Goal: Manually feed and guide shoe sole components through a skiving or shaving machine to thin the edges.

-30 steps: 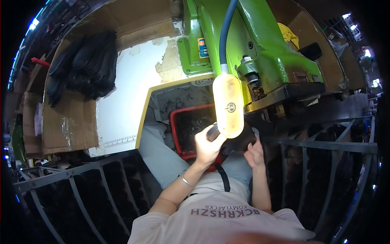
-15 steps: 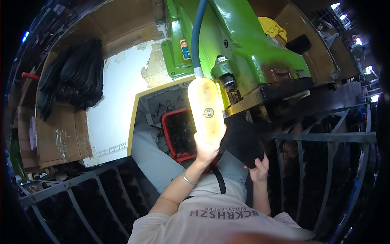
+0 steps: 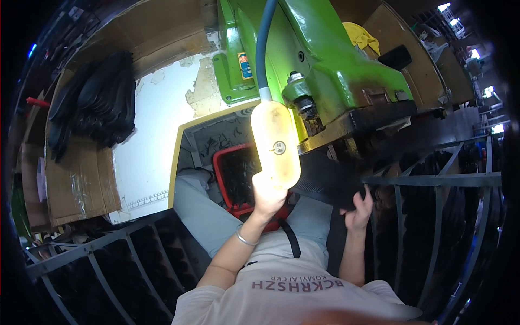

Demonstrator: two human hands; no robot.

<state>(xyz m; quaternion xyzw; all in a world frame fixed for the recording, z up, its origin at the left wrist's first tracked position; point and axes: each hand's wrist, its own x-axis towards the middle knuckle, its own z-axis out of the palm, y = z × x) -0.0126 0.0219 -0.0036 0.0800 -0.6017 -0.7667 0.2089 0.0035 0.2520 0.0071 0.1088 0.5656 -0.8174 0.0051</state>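
A flat black shoe-sole-like piece (image 3: 325,181), with fine ribs along one edge, lies under the head of a green machine (image 3: 336,70). My right hand (image 3: 358,210) grips its near right end between thumb and fingers. My left hand (image 3: 269,197) is raised at the piece's left side, its fingers mostly hidden behind a glowing lamp (image 3: 276,146). Whether those fingers touch the piece cannot be seen. A metal spindle (image 3: 304,100) sticks out of the machine just above the piece.
A red bin (image 3: 218,173) with dark scraps sits between my knees. On the left, a stack of black soles (image 3: 100,100) rests in a cardboard box (image 3: 81,184) beside the white tabletop (image 3: 149,141). Metal racks (image 3: 433,180) flank both sides. A yellow cloth (image 3: 361,38) lies behind the machine.
The black piece has moved up and right toward the machine, turning as it goes. My right hand has shifted right and up with it; my left hand has moved slightly left.
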